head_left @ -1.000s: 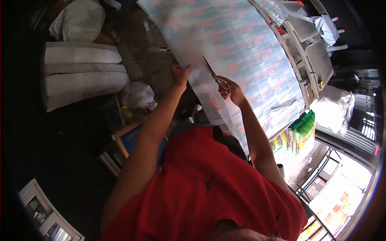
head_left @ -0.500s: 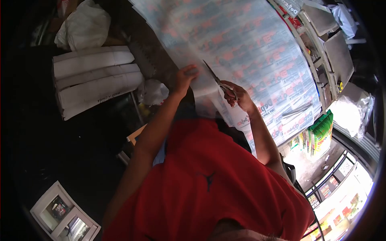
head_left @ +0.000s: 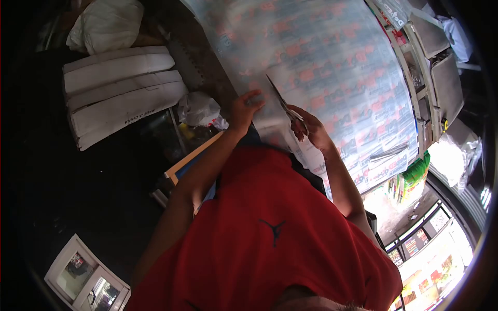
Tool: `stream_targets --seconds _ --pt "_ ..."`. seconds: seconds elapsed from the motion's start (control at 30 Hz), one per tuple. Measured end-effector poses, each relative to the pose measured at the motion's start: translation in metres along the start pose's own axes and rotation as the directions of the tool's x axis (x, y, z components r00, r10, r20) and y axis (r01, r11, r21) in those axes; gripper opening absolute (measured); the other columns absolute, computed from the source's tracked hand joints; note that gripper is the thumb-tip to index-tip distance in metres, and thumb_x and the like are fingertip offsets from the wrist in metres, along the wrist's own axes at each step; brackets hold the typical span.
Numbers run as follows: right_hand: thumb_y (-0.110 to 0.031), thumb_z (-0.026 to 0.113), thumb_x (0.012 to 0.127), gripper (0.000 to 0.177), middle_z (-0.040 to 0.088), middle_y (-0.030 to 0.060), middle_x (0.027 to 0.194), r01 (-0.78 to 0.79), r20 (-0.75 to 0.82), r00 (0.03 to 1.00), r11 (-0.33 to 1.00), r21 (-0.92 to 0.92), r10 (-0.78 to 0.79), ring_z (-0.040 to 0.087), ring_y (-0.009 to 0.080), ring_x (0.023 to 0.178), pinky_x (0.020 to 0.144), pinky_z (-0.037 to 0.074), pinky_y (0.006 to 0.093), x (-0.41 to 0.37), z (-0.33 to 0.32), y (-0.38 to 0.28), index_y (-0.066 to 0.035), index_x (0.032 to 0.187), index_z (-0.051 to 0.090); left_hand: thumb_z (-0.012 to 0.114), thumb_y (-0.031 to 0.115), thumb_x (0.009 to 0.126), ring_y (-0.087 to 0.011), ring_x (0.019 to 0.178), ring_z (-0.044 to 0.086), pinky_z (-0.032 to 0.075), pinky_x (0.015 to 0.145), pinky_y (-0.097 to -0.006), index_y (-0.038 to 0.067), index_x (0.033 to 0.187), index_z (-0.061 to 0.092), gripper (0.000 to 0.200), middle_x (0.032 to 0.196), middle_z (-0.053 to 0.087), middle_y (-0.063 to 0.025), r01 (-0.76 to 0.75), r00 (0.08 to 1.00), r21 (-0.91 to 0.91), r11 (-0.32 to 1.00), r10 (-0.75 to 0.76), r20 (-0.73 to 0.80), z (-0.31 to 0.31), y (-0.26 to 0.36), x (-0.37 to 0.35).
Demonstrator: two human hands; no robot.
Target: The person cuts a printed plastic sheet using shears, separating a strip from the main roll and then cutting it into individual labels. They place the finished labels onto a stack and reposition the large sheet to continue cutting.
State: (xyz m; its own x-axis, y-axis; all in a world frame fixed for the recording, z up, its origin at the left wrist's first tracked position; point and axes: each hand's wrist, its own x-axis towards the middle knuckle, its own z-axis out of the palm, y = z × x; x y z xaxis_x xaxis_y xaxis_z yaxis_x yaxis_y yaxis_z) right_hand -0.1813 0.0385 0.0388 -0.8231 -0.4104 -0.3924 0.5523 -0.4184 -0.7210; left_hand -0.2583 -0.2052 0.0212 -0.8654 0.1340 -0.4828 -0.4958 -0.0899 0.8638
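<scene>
A wide, translucent plastic sheet (head_left: 332, 78) with repeated red and blue lettering spreads in front of me. My right hand (head_left: 310, 127) grips a pair of scissors (head_left: 278, 93) by the handles. Their long blades point up and to the left over the sheet, close together. At the sheet's left edge is my left hand (head_left: 243, 113), thumb and forefinger apart on the plastic with a gap between them. The sheet's near edge is uneven and hangs toward my lap below the scissors.
White cartons (head_left: 124, 98) lie at the left, with a white sack (head_left: 106, 26) behind and a clear plastic bag (head_left: 199, 109) beside them. A metal rack (head_left: 423, 88) borders the sheet's right side. A green bag (head_left: 415, 173) stands at the lower right.
My view has shifted slightly. The left hand has moved a little right, its thumb and forefinger now plainly apart. The right hand still holds the scissors, blades closer to the left hand's fingers.
</scene>
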Motion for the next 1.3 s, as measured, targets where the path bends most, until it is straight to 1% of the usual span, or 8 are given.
stream_targets --seconds 0.2,0.27,0.53,0.6,0.7,0.87,0.93,1.3 --pt "-0.02 0.057 0.094 0.062 0.054 0.0023 0.076 -0.022 0.039 0.999 1.0 0.013 0.021 0.051 0.009 0.058 0.054 0.042 0.0223 0.028 0.021 -0.013 -0.002 0.149 0.034 0.072 0.0 0.083 -0.012 0.101 0.062 0.055 0.082 -0.0257 0.002 0.122 0.065 0.039 0.119 0.063 -0.0035 0.001 1.0 0.009 1.0 -0.001 0.005 -0.017 0.006 0.003" --pt "-0.015 0.055 0.093 0.061 0.054 0.0028 0.076 -0.108 -0.07 0.993 0.985 -0.136 0.099 0.051 0.0088 0.059 0.056 0.043 0.0226 0.029 0.027 -0.014 -0.002 0.149 0.033 0.072 -0.001 0.083 -0.0117 0.1 0.062 0.055 0.081 -0.0257 0.002 0.121 0.065 0.039 0.119 0.063 -0.0035 0.004 1.0 0.017 1.0 -0.004 0.001 -0.02 0.011 0.004" --pt "-0.02 0.056 0.09 0.066 0.055 0.0021 0.074 0.017 -0.104 0.994 0.989 -0.145 -0.033 0.052 0.01 0.06 0.057 0.043 0.0235 0.063 0.038 -0.012 -0.002 0.149 0.033 0.075 0.001 0.079 -0.0097 0.08 0.063 0.054 0.072 -0.0249 0.003 0.116 0.068 0.037 0.098 0.068 -0.0033 0.005 1.0 0.105 0.994 -0.008 0.023 -0.019 0.008 -0.009" --pt "-0.019 0.056 0.089 0.065 0.056 0.0025 0.075 -0.01 -0.072 0.997 0.982 -0.19 -0.004 0.052 0.011 0.061 0.057 0.043 0.0241 0.072 0.034 -0.024 -0.002 0.148 0.036 0.075 0.001 0.079 -0.0098 0.079 0.063 0.054 0.071 -0.0256 0.002 0.114 0.069 0.035 0.099 0.068 -0.0034 0.006 1.0 -0.007 1.0 -0.006 0.019 -0.016 0.011 -0.012" --pt "-0.025 0.051 0.099 0.055 0.052 0.0019 0.076 0.002 -0.082 0.997 0.991 -0.137 -0.013 0.048 0.0098 0.06 0.058 0.04 0.024 0.09 0.026 -0.024 -0.002 0.148 0.037 0.075 -0.001 0.079 -0.0122 0.089 0.061 0.052 0.074 -0.0255 0.003 0.116 0.067 0.038 0.106 0.064 -0.0046 0.09 0.995 0.027 0.996 -0.091 0.039 -0.013 0.015 -0.018" --pt "-0.024 0.055 0.098 0.058 0.05 0.0014 0.075 0.037 -0.025 0.999 0.998 -0.054 -0.038 0.045 0.0105 0.059 0.057 0.039 0.0245 0.115 0.027 -0.031 -0.004 0.148 0.036 0.075 0.003 0.08 -0.0118 0.088 0.06 0.052 0.074 -0.0257 0.002 0.117 0.066 0.038 0.105 0.063 -0.0047 0.06 0.996 -0.012 0.998 -0.059 0.067 -0.009 0.024 -0.031" --pt "-0.015 0.056 0.088 0.065 0.051 0.0019 0.074 0.013 -0.038 0.999 1.0 -0.029 -0.014 0.048 0.0112 0.061 0.057 0.043 0.0262 0.125 0.025 -0.034 -0.002 0.148 0.036 0.075 0.004 0.08 -0.0117 0.087 0.06 0.051 0.074 -0.0257 0.002 0.117 0.066 0.038 0.104 0.063 -0.0046 0.058 0.996 -0.027 0.998 -0.057 0.065 -0.009 0.028 -0.034" --pt "-0.02 0.049 0.098 0.051 0.048 0.0011 0.072 0.005 -0.042 0.999 0.992 -0.124 -0.01 0.043 0.0104 0.058 0.054 0.039 0.0264 0.186 0.036 -0.069 -0.005 0.146 0.039 0.074 0.003 0.082 -0.0121 0.093 0.062 0.054 0.078 -0.0264 0.003 0.121 0.065 0.04 0.112 0.064 -0.0055 0.058 0.994 -0.082 0.995 -0.05 0.094 -0.011 0.032 -0.041"
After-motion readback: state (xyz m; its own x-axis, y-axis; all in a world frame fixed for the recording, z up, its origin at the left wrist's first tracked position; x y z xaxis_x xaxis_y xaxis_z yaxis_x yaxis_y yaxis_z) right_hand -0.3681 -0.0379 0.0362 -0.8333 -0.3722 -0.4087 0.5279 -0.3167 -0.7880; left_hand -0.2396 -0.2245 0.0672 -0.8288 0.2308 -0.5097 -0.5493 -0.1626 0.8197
